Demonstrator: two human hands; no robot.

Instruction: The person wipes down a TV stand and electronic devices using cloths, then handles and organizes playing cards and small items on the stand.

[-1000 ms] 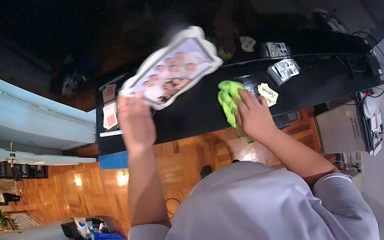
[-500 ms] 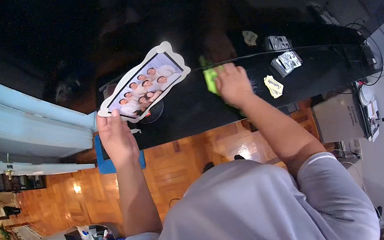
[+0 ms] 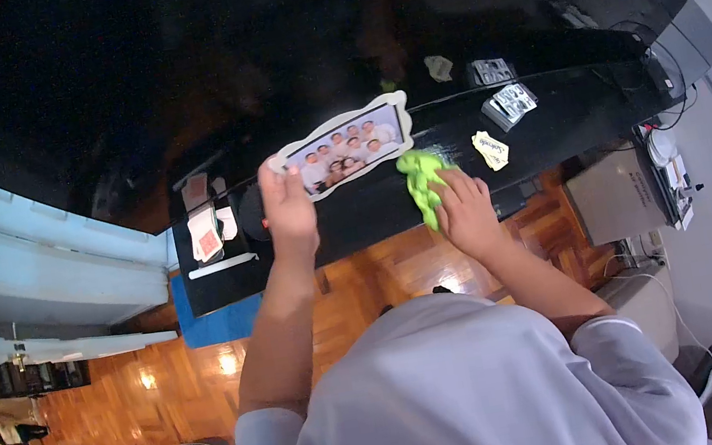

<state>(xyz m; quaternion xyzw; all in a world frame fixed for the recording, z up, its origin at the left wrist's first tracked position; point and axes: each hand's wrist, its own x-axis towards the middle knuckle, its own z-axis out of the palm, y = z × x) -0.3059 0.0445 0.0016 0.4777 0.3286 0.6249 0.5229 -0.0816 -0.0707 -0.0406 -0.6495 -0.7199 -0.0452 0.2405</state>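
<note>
The left hand (image 3: 287, 210) is gripping the picture frame (image 3: 353, 146) by its left end, over the black desk (image 3: 356, 222); the long axis is slanting gently toward the far right corner. The right hand (image 3: 471, 215) is clutching the green cloth (image 3: 423, 176), which is lying just off the frame's right end, nearer the front edge. Rightward, the yellow cards (image 3: 491, 151) are showing dark lettering, too small for reading surely.
</note>
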